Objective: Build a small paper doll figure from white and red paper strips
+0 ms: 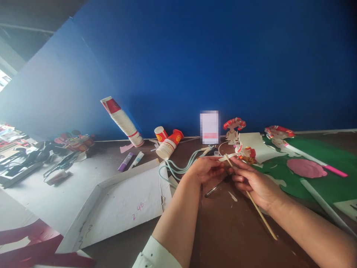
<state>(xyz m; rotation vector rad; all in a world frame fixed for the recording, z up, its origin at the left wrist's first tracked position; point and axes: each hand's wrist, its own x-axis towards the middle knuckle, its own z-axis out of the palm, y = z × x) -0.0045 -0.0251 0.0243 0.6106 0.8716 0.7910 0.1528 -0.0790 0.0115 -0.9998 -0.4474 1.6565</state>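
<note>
My right hand (255, 182) is closed around a thin wooden stick (262, 216), which slants from my fingertips down toward the lower right. At the stick's upper end lies a narrow white paper strip (227, 157). My left hand (208, 169) pinches the strip's left side, its fingers partly hidden behind the palm. Just beyond my right fingers sits a red and gold cut-paper decoration (247, 153). Under my hands, a pen (212, 191) and a small white paper scrap (232, 196) rest on the brown table (223, 234).
A shallow white box (122, 208) lies to the left, with pale blue cable (181, 171) beside it. Stacked paper cups (125, 124) lean against the blue wall (178, 67). Glue sticks (126, 162), a pink paper oval (306, 168) and a white-and-pink stick (315, 160) are nearby.
</note>
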